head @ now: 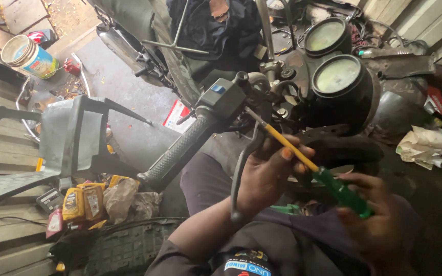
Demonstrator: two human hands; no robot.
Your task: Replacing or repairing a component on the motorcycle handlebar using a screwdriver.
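Fingers of our right hand are wrapped round the green handle of a screwdriver, clamped on it; its yellow shaft runs up and to the left, and the tip sits at the underside of the black switch housing on the motorcycle handlebar. Our left hand lies under the shaft with its fingers curled together beside the clutch lever, the thumb touching the yellow shaft; we cannot tell whether that hand grips the lever. We note the ribbed black handlebar grip sloping down to the left of the housing, and two round gauges just above and right of the hands. On the floor to the left stand a grey plastic chair and, below it, yellow oil bottles. A crumpled paper lies at the right.
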